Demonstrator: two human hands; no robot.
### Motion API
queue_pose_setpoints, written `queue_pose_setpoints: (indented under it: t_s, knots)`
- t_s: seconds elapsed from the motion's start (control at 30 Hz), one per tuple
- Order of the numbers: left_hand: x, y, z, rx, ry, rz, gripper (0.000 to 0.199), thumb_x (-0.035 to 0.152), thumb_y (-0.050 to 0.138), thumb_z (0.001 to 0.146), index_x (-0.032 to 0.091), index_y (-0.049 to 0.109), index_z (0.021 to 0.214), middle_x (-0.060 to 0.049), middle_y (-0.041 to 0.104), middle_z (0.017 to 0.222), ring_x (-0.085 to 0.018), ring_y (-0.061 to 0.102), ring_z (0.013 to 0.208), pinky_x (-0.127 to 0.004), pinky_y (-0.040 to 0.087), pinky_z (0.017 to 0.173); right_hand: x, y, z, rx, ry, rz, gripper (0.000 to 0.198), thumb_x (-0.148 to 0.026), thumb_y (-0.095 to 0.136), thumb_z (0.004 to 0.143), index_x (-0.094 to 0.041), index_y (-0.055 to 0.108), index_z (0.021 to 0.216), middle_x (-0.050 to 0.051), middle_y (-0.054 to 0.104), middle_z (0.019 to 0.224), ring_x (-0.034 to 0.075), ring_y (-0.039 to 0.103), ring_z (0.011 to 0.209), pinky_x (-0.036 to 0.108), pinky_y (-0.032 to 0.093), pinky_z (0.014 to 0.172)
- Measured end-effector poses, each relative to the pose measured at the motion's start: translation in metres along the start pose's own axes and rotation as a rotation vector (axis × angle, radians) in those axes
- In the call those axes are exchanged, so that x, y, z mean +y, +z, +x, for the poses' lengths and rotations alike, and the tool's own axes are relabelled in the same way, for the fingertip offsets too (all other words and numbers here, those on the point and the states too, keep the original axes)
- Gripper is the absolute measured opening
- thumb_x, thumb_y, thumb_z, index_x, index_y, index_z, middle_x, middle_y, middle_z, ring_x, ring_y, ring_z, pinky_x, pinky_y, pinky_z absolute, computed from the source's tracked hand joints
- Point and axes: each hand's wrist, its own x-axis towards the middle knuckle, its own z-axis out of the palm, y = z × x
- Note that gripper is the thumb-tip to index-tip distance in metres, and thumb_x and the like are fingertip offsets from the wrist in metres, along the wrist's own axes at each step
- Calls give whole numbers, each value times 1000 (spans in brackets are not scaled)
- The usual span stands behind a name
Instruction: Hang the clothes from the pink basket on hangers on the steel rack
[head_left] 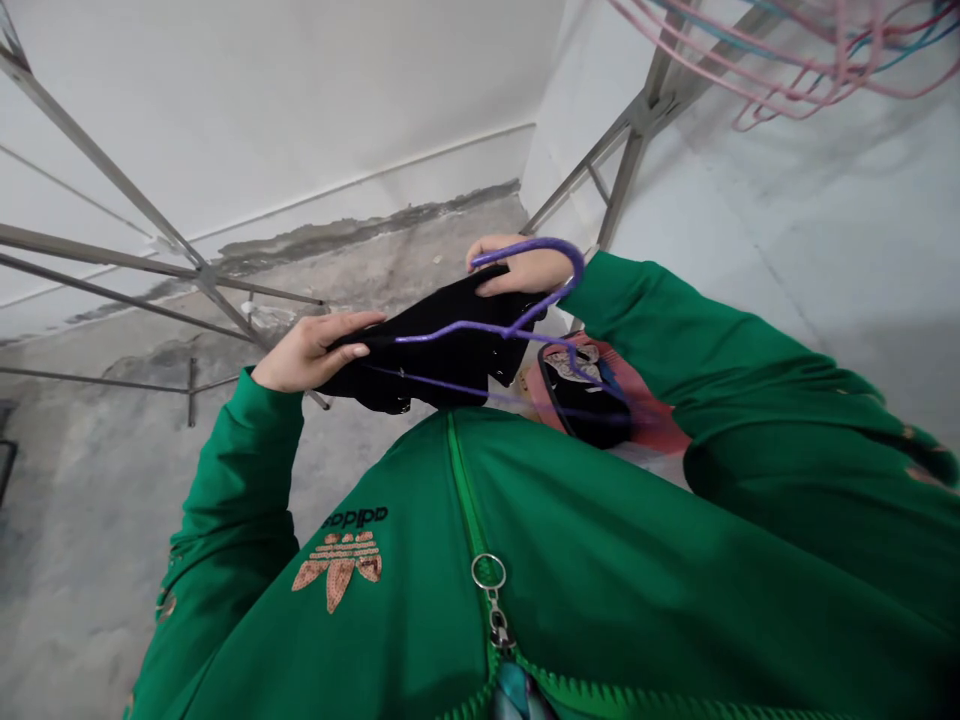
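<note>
A black garment with small metal fittings is stretched between my two hands in front of my chest; its exact kind does not show. My left hand pinches its left end between thumb and fingers. At the garment's upper right edge, my right hand has its fingers closed on the cloth. A purple clothes hanger lies across it, one shoulder reaching into the garment near my left hand. The hanger's hook curves over my right hand, and its other end is blurred over the floor.
Metal rack legs stand at the left and right. Several pink and blue hangers hang at the upper right. Below my right forearm are a pink item and a black item with a pale butterfly-like patch. Concrete floor meets white walls.
</note>
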Motion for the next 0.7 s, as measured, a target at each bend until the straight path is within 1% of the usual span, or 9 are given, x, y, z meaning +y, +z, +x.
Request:
queue_pose_setpoints:
  t_s: [0.1, 0.2, 0.27, 0.33, 0.43, 0.5, 0.57, 0.63, 0.7]
  knots:
    - [9, 8, 2, 7, 53, -10, 56, 56, 43, 91, 22, 57, 133, -12, 67, 121, -25, 65, 109, -33, 51, 97, -4, 8, 7, 169, 72, -310, 25, -24, 66, 75, -19, 56, 98, -1, 57, 73, 16, 51, 74, 31, 41, 74]
    - [14, 14, 5, 16, 106, 1, 54, 51, 43, 93, 22, 52, 137, -12, 66, 124, -23, 65, 110, -31, 50, 96, -4, 6, 17, 332, 103, -450, 26, -11, 58, 78, -18, 55, 103, 3, 60, 89, 17, 51, 84, 31, 41, 79]
    - [16, 17, 8, 0, 135, -11, 56, 51, 45, 92, 22, 48, 141, -12, 64, 128, -23, 64, 112, -30, 50, 96, -3, 0, 25, 415, 92, -458, 18, -13, 57, 81, -19, 56, 98, 6, 59, 102, 19, 51, 94, 32, 42, 86]
    - [18, 21, 11, -12, 167, -32, 58, 50, 47, 92, 22, 45, 143, -11, 61, 131, -23, 63, 115, -28, 50, 96, -2, -5, 36, 457, 76, -434, 7, -28, 55, 88, -22, 57, 92, 7, 59, 104, 21, 49, 99, 34, 41, 91]
    - [24, 27, 16, 14, 205, -31, 50, 39, 43, 95, 22, 46, 142, -10, 63, 128, -21, 64, 112, -27, 51, 93, 0, -10, 52, 473, 77, -423, 25, -45, 49, 92, -22, 59, 92, 6, 60, 97, 23, 48, 104, 35, 39, 94]
    - [25, 29, 18, 75, 223, -1, 43, 28, 41, 95, 20, 53, 135, -9, 69, 114, -18, 67, 99, -26, 53, 84, 4, -13, 57, 470, 72, -464, 22, -40, 50, 91, -22, 62, 94, 7, 60, 102, 23, 48, 106, 37, 39, 95]
    - [21, 27, 17, 169, 224, 33, 38, 19, 41, 92, 19, 63, 123, -6, 71, 93, -14, 67, 78, -23, 52, 71, 14, -18, 55, 467, 80, -537, 15, -31, 53, 87, -25, 63, 95, 8, 57, 111, 25, 48, 109, 40, 39, 95]
    - [14, 23, 14, 281, 174, 87, 37, 13, 42, 87, 19, 70, 110, -4, 66, 79, -11, 61, 65, -22, 48, 62, 28, -24, 45, 442, 101, -586, 17, -24, 53, 83, -26, 63, 96, 10, 55, 117, 26, 46, 112, 42, 38, 95]
    - [6, 18, 8, 366, 70, 193, 38, 11, 41, 84, 20, 72, 105, -3, 62, 74, -12, 59, 63, -23, 46, 60, 44, -30, 31, 396, 100, -574, 19, -22, 54, 81, -23, 62, 98, 11, 54, 119, 25, 44, 113, 41, 36, 97]
